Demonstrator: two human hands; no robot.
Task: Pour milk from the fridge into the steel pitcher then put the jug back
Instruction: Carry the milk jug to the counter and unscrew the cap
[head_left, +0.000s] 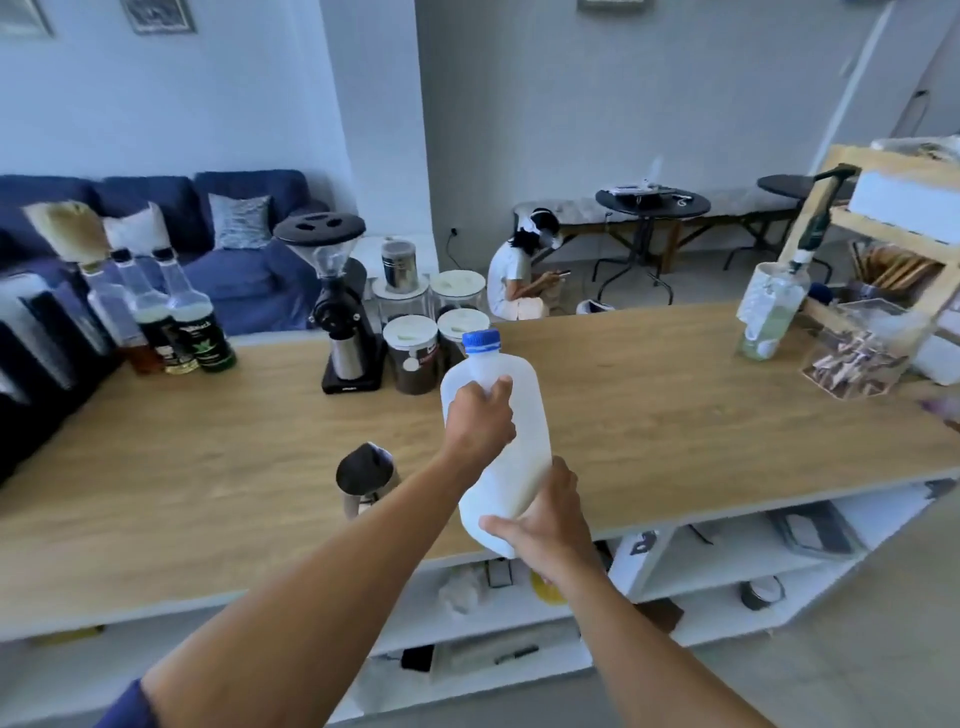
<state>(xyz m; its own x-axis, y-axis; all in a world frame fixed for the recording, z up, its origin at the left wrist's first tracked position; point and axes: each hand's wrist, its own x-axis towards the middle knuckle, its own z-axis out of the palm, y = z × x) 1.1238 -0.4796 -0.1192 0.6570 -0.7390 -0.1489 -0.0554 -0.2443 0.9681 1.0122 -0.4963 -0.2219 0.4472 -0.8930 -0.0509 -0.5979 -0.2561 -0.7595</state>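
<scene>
A translucent white milk jug (514, 431) with a blue screw cap (481, 340) is held up over the front of the wooden counter (675, 405), tilted slightly away from me, cap on. My left hand (480, 418) grips its handle near the top. My right hand (545, 525) cups its bottom end. The steel pitcher (363, 480) stands upright on the counter to the left of the jug, just left of my left forearm. Milk fills only the lower part of the jug.
At the back of the counter stand a coffee grinder (337, 312), several lidded jars (415, 358) and syrup bottles (176, 322). A wooden rack (893, 208) and a clear box (857, 358) are at the right. Open shelves (727, 561) lie under the counter. A person crouches on the floor beyond.
</scene>
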